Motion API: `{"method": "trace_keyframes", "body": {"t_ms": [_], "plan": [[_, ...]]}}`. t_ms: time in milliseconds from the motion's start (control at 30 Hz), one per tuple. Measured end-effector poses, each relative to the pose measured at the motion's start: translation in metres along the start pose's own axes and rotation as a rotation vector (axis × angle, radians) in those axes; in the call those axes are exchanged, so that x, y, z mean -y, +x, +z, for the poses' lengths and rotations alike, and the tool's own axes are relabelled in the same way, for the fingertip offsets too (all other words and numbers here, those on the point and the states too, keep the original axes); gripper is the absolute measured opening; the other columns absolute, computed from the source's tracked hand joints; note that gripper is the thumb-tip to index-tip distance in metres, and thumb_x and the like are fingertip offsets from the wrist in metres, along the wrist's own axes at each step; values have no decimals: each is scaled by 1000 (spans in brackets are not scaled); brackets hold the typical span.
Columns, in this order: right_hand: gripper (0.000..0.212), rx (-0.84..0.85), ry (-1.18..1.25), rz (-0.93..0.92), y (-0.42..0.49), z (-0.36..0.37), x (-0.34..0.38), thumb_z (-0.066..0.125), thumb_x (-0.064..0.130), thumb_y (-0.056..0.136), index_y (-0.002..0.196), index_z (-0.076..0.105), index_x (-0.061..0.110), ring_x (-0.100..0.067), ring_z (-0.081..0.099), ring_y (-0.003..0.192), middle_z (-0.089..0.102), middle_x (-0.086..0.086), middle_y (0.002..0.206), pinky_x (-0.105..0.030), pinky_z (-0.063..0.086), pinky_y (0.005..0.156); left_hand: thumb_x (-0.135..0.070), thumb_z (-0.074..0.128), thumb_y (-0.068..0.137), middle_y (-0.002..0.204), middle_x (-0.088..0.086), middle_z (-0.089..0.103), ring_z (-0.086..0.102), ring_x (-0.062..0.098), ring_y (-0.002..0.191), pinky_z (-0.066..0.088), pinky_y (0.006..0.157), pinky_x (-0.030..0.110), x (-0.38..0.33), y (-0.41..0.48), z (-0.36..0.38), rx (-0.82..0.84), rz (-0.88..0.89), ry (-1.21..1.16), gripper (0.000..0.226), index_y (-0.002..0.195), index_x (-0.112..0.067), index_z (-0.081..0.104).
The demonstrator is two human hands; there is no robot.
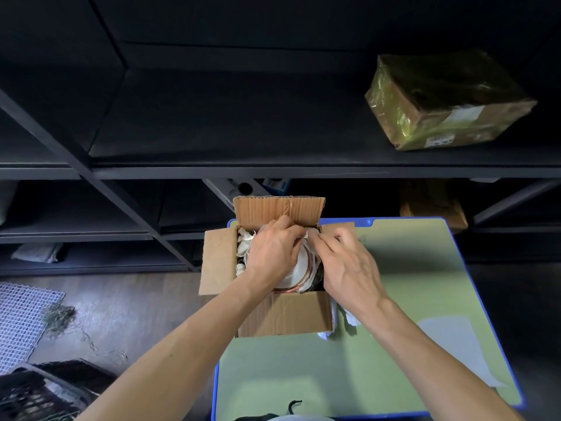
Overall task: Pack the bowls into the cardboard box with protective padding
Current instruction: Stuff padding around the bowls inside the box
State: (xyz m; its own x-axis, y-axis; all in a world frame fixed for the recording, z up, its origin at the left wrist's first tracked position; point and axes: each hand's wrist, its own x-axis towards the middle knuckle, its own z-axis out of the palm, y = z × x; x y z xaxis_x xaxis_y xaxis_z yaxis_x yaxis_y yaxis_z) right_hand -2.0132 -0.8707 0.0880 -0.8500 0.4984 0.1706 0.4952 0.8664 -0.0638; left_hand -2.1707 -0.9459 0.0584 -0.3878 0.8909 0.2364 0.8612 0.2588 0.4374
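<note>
An open cardboard box [285,314] stands on the far left part of a green, blue-edged table [394,299]. Inside it lies a white bowl with a copper-coloured rim [299,268], with crumpled white paper padding [244,241] packed along its left side. My left hand [273,253] reaches into the box over the bowl, fingers curled at its far edge. My right hand [346,265] comes in from the right, its fingertips pinching white paper at the bowl's far rim. Most of the bowl is hidden under my hands.
More white paper [349,319] lies beside the box's right wall. A taped cardboard parcel [446,101] rests on the dark shelf behind. A white mesh mat [21,323] and a dark basket [36,393] sit on the floor at left.
</note>
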Motion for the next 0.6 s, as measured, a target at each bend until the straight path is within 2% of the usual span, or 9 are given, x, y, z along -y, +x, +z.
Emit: {"method": "trace_keyframes", "body": {"t_ms": [100,167,333,467,600], "plan": [[52,71,-41,-16,-5,-2,-2,58,-5,70,119,67,10,-27,50,95,64,6,121,-35,51,73,-24,58,93,98,-1,58,58,24,87,49,75,35,1,-4,2,45,27,35,19,106,-23,72],[53,80,-57,-28,-6,-4,0,55,-4,70,119,67,10,-27,50,90,63,5,121,-35,46,73,-23,58,91,107,0,57,57,24,94,50,82,39,0,-5,2,73,24,60,24,111,-22,70],[58,120,-61,-29,-4,-9,3,56,-2,68,124,63,9,-28,49,85,62,3,124,-39,47,70,-23,50,92,119,-2,58,53,23,98,52,78,40,-6,-7,1,86,99,127,29,114,-16,67],[43,149,-52,-28,-12,-12,3,60,-2,68,107,70,14,-25,48,86,65,6,112,-37,48,67,-27,37,92,120,-6,66,59,21,95,50,83,33,-6,-11,-3,60,137,103,44,126,-20,64],[37,185,-49,-6,-11,-10,2,58,-1,68,98,71,17,-23,45,84,65,8,100,-36,47,65,-29,44,96,121,-6,65,59,22,98,49,85,37,-1,-12,1,80,170,130,35,123,-22,65]]}}
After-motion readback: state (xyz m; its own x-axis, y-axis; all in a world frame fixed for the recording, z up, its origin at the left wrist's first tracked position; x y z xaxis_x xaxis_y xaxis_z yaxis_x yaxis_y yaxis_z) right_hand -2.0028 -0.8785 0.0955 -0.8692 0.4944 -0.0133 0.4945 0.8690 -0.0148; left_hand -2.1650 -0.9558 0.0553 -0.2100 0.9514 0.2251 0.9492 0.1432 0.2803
